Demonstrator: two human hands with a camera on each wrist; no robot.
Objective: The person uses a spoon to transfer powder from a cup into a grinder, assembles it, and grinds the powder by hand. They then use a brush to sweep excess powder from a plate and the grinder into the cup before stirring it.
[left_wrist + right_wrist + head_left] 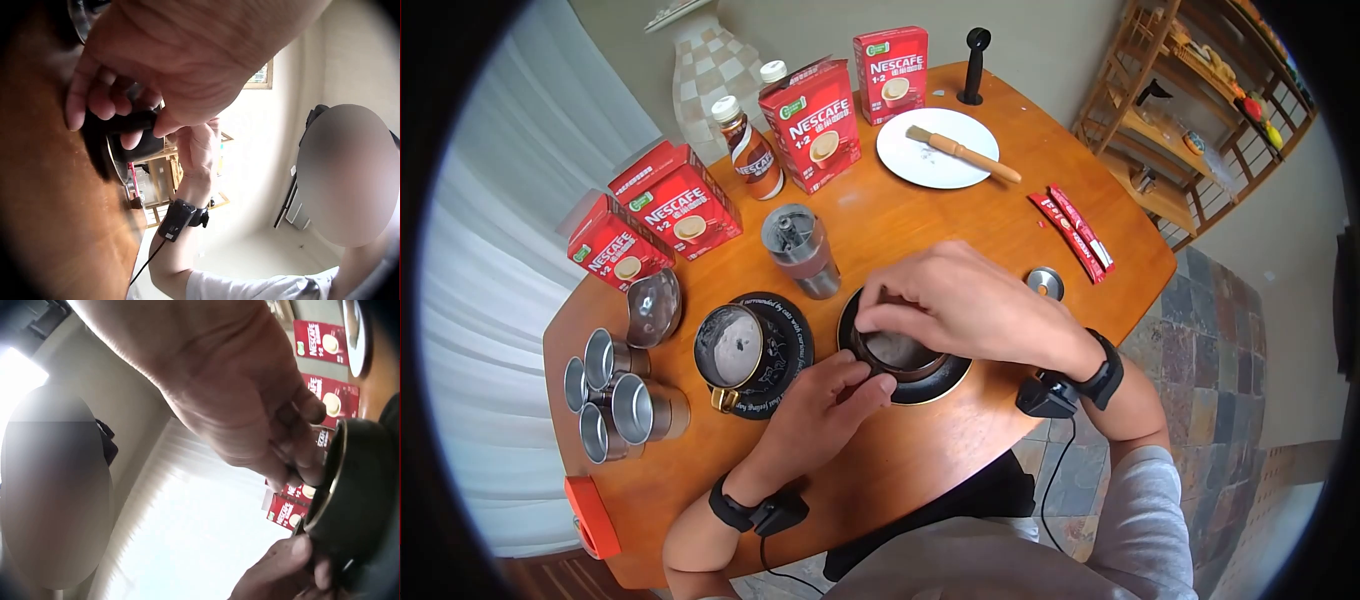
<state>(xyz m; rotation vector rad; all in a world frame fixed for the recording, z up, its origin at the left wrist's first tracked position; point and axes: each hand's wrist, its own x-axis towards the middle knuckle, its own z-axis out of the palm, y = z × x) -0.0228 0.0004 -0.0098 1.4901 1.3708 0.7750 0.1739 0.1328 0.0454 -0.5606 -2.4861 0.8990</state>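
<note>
A dark cup point(359, 494) with a gold rim stands on a black saucer point(948, 386) near the table's front edge. My left hand point(815, 415) grips this cup at its near left side, thumb and fingers curled at its handle. Over the cup's mouth is my right hand point(965, 305), its bent fingertips dipping past the rim. Whatever those fingertips pinch is hidden, and I cannot tell if they hold anything. Greyish contents show inside. To the left, a second cup point(728, 345) with pale powdery contents sits on a black printed saucer point(785, 345).
A grinder-like canister point(800, 250) stands behind the cups. Red Nescafe boxes point(810, 125) and a bottle point(750, 150) line the back. A white plate point(900, 165) bears a brush point(965, 152). Metal cups point(640, 408) lie left; red sachets point(1075, 232) and a metal disc point(1045, 283) lie right.
</note>
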